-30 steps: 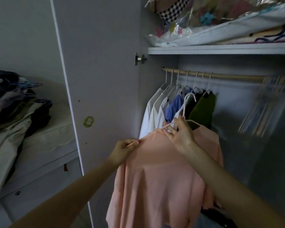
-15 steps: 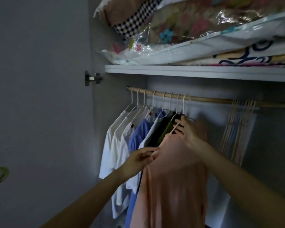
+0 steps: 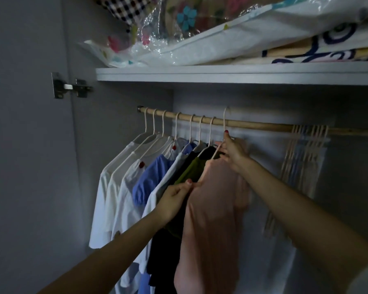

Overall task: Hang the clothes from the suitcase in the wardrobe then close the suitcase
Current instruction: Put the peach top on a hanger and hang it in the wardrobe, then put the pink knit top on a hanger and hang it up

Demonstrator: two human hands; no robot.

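Note:
A peach-pink garment (image 3: 210, 219) hangs from a white hanger (image 3: 225, 122) whose hook sits at the wooden wardrobe rail (image 3: 259, 125). My right hand (image 3: 234, 152) grips the hanger just below its hook, index finger stretched up along the neck. At the garment's left shoulder, my left hand (image 3: 174, 198) pinches the fabric edge. To the left, several shirts hang on the same rail: white ones (image 3: 119, 183), a blue one (image 3: 151, 177), a black one (image 3: 168, 247) and an olive green one (image 3: 191, 170). The suitcase is out of view.
A bunch of empty pale hangers (image 3: 302, 162) hangs at the rail's right end. The shelf (image 3: 221, 74) above carries bedding in plastic bags (image 3: 200, 32). The open wardrobe door (image 3: 26, 145) stands at the left with its hinge (image 3: 70, 85).
Both hands lifted the pink garment up and into the wardrobe. Its hook rose from below the rail to the rail, right of the green shirt. My view moved closer and upward.

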